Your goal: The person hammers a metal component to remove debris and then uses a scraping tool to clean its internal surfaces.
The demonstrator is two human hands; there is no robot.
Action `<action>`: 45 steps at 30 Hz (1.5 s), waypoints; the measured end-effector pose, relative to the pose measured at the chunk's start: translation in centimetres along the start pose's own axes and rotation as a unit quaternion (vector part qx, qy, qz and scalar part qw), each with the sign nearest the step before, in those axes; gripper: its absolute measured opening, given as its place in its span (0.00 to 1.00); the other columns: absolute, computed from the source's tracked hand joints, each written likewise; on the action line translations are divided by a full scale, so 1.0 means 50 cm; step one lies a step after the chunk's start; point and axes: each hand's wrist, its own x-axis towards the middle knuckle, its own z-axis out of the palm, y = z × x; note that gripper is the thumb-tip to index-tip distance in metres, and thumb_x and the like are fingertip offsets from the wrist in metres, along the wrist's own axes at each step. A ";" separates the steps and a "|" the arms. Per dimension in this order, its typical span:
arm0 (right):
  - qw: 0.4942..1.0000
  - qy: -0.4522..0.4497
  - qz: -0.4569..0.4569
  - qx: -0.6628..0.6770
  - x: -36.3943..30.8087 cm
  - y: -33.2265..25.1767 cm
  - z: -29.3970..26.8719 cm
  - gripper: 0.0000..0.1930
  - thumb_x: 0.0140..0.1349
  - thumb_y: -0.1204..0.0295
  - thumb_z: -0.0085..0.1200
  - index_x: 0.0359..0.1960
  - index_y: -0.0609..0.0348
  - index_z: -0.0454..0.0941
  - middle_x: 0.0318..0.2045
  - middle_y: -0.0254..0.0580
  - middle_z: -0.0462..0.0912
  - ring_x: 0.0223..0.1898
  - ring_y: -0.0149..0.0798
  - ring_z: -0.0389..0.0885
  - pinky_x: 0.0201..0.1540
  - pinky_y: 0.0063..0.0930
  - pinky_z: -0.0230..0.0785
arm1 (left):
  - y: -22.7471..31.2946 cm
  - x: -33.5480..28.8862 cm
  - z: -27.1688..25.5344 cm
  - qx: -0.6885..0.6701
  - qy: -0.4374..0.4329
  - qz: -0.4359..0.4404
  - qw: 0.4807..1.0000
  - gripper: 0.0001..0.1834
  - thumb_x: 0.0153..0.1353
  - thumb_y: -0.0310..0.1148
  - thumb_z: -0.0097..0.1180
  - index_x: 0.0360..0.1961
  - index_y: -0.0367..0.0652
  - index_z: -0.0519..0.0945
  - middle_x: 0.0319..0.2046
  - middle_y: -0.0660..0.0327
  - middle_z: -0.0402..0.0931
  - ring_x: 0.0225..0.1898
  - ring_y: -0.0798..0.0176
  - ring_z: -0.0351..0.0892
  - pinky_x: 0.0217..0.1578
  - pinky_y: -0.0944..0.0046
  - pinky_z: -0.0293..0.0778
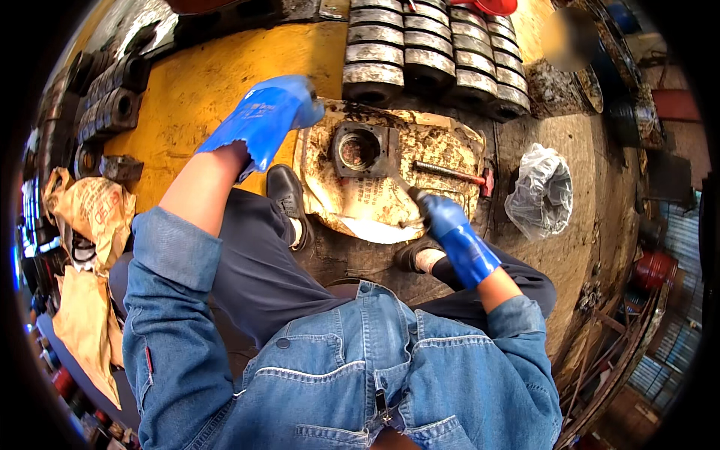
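Observation:
My left hand, in a blue rubber glove, hovers left of a dark square metal block. Its fingers curl downward; whatever they may hold is hidden. The block has a round hole through its middle and lies on a stained paper sack. Right of and nearer than the block, my right hand, gloved alike, grips a dark-handled tool. That tool's narrow end points toward the block's near right corner; its kind is unclear. A threaded-looking rod with a red end rests on the sack.
Stacked round metal blocks stand at the far side, a red dish above them. A clear plastic bag sits at right, near a rusty drum. More blocks and brown paper sacks are at left.

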 end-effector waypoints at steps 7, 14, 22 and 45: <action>0.985 -0.171 0.005 -0.011 -0.024 -0.039 0.030 0.18 0.61 0.69 0.49 0.52 0.58 0.74 0.36 0.50 0.82 0.35 0.54 0.83 0.37 0.49 0.76 | -0.025 -0.023 -0.011 -0.025 0.000 -0.022 0.999 0.19 0.58 0.46 0.50 0.43 0.48 0.84 0.42 0.52 0.83 0.43 0.44 0.81 0.45 0.50 0.77; 0.947 -0.311 0.082 0.013 0.033 -0.033 -0.051 0.25 0.75 0.54 0.31 0.65 0.53 0.66 0.37 0.64 0.83 0.42 0.61 0.82 0.49 0.51 0.73 | -0.032 -0.029 -0.010 -0.014 -0.014 -0.027 0.999 0.20 0.59 0.48 0.50 0.42 0.47 0.84 0.42 0.50 0.83 0.43 0.44 0.82 0.45 0.49 0.77; 0.962 -0.274 -0.002 0.007 0.036 -0.002 -0.048 0.25 0.71 0.63 0.41 0.69 0.50 0.62 0.41 0.60 0.82 0.37 0.58 0.82 0.39 0.50 0.76 | -0.017 -0.024 -0.007 0.008 -0.016 -0.001 1.000 0.22 0.59 0.49 0.50 0.46 0.48 0.83 0.45 0.52 0.82 0.47 0.44 0.81 0.48 0.50 0.76; 0.920 -0.358 0.127 0.093 0.236 -0.223 -0.055 0.27 0.74 0.53 0.24 0.59 0.59 0.69 0.48 0.60 0.81 0.48 0.58 0.81 0.57 0.48 0.69 | -0.015 -0.005 0.000 0.009 -0.027 0.025 0.999 0.21 0.58 0.47 0.52 0.46 0.48 0.84 0.45 0.50 0.82 0.47 0.45 0.81 0.47 0.50 0.77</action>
